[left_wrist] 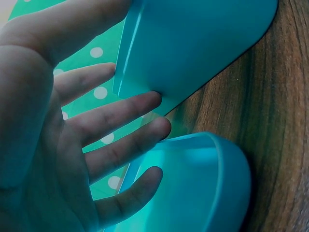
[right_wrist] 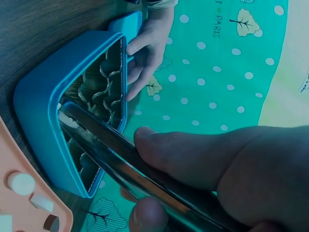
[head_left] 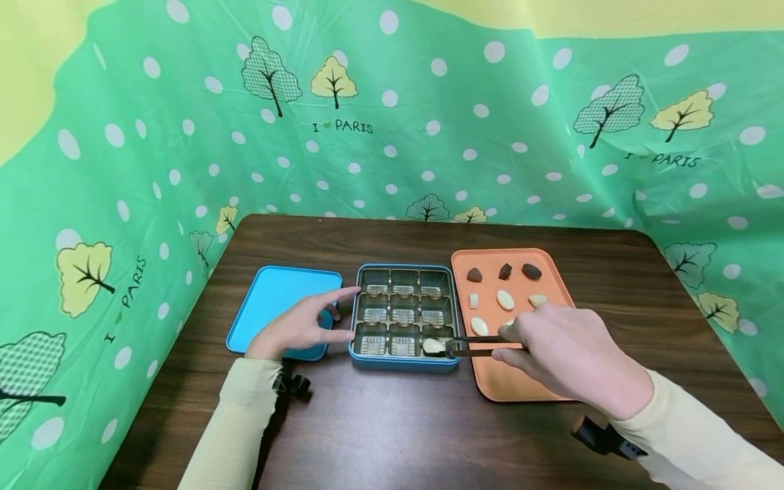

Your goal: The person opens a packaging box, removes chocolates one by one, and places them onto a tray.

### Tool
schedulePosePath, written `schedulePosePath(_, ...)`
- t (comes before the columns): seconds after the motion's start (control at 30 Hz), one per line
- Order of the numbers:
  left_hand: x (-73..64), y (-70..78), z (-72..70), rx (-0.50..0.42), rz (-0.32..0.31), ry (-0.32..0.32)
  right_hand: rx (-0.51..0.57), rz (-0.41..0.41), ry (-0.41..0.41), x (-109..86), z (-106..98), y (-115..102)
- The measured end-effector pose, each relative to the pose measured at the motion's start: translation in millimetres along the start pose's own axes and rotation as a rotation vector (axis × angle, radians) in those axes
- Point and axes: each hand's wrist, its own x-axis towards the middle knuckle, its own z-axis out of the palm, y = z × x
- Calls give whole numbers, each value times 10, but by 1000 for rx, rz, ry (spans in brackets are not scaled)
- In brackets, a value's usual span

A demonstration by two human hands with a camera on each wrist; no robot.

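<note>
My right hand [head_left: 569, 350] grips black-handled tongs [head_left: 478, 352] between thumb and fingers. Their tips are inside the near right compartment of a blue box [head_left: 404, 365], around a cream-white piece [head_left: 433, 346] with a ridged surface. The box has a shiny insert of several compartments in rows; the others hold no pieces. On the box's left side rest the thumb and index finger of my left hand [head_left: 297, 323], spread apart. The left wrist view shows its other fingers [left_wrist: 125, 145] loosely extended between the box wall [left_wrist: 203, 43] and a blue lid [left_wrist: 217, 193].
Right of the box lies an orange tray [head_left: 508, 384] with several dark brown pieces [head_left: 531, 271] along its back and cream-white pieces [head_left: 505, 299] nearer; my right hand covers part of it. The blue lid lies left of the box, on the dark wooden table [head_left: 380, 429]. A patterned green cloth [head_left: 392, 163] hangs behind.
</note>
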Motion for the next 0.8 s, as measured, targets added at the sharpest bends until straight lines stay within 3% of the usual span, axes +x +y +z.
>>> schedulePosePath(0.23,-11,-4,23,-14,-1,1,42,-11,23,-39,34,58)
schedulePosePath(0.8,0,0,-3,-2,1,2,166,83,9,-156,80,245)
